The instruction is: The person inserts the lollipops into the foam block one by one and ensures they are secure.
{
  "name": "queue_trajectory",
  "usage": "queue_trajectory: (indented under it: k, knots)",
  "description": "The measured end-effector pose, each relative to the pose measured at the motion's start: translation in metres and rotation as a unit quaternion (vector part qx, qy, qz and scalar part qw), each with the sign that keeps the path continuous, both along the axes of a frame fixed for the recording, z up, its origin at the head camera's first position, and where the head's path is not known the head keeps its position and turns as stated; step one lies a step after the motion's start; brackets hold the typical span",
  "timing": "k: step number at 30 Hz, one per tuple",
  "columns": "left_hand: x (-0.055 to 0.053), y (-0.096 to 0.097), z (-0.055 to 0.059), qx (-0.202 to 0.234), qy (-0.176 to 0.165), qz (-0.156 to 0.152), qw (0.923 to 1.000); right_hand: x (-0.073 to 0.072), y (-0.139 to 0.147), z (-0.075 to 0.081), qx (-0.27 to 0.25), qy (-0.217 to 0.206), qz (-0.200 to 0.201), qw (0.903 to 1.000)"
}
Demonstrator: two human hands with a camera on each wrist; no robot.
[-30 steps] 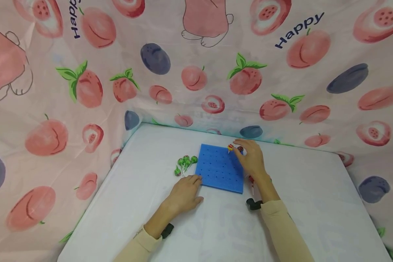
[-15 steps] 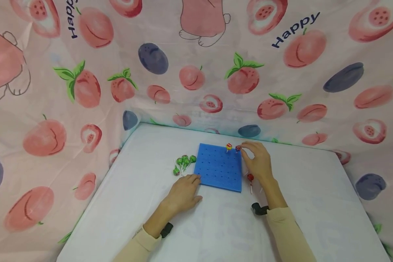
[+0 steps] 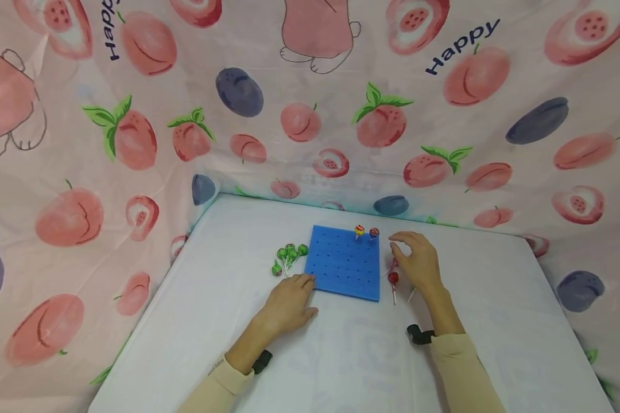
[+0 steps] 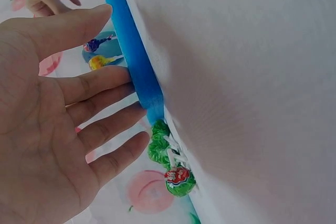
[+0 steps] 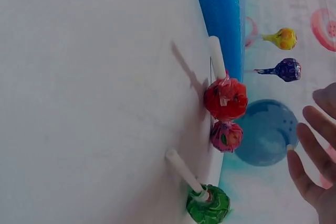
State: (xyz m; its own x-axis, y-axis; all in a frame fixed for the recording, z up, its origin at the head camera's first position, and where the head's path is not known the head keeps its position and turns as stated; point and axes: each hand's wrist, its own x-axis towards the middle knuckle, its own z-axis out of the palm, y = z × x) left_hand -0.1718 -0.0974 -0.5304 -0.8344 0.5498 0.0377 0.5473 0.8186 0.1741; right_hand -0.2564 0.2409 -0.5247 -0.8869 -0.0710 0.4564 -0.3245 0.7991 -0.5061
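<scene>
A blue board (image 3: pixel 343 265) dotted with small holes lies on the table. Along its far edge stand a yellow lollipop (image 3: pixel 359 230) and a dark purple lollipop (image 3: pixel 374 233), sticks down in it. My left hand (image 3: pixel 288 304) rests at the board's near left corner, fingertips touching its edge and fingers extended in the left wrist view. Just right of the board hovers my right hand (image 3: pixel 418 261), holding nothing, fingers loosely bent. Below it lie a red lollipop (image 3: pixel 393 278), a pink one (image 5: pixel 227 136) and a green one (image 5: pixel 209 204), the last mostly hidden by the hand in the head view.
Several green lollipops (image 3: pixel 289 253) lie in a bunch left of the board. A white cloth covers the table (image 3: pixel 341 355). Fruit-printed fabric (image 3: pixel 310 115) hangs behind and at the sides.
My right hand has drawn back from the dark purple lollipop, rightward and nearer, leaving it upright in the board. My left hand stays at the board's corner.
</scene>
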Motion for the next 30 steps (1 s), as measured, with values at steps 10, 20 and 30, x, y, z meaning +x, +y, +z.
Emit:
queue_trajectory:
  k: [10,20,30]
  knots:
    - [0.0,0.0,0.001,0.004,0.003,-0.001,1.0,0.003,0.008,-0.006,0.032,-0.101,-0.002,0.9944]
    - [0.0,0.0,0.002,0.003,0.004,-0.002,1.0,0.004,0.018,-0.018,0.039,-0.164,-0.024,0.9854]
    - [0.001,0.001,0.003,-0.001,0.008,-0.003,1.0,0.002,0.021,-0.026,0.026,-0.195,-0.02,0.9803]
